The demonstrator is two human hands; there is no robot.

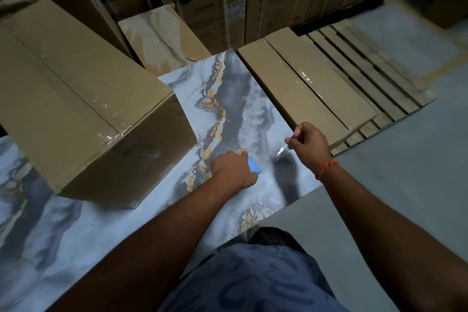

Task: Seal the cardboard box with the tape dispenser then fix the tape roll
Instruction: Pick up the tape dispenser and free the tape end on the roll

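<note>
- Blue plastic of the tape dispenser (254, 165) is showing from the left hand (234, 171), which is clamped around it low over the marbled surface (76, 230).
- Right hand (310, 143) is pinching a clear tape strip (280, 152), fingers together, just right of the dispenser.
- Cardboard box (83, 106) is sitting to the left, its seam apparently already taped.
- Judging by this, fixing the roll is under way; next likely calls for feeding the strip back squarely.

The scene is dim, darkest along the stacked cartons at the top. Soft overhead light glares off the clear tape (281, 153) and casts a shadow beside it. Wide-angle distortion bends the blurred edges.
</note>
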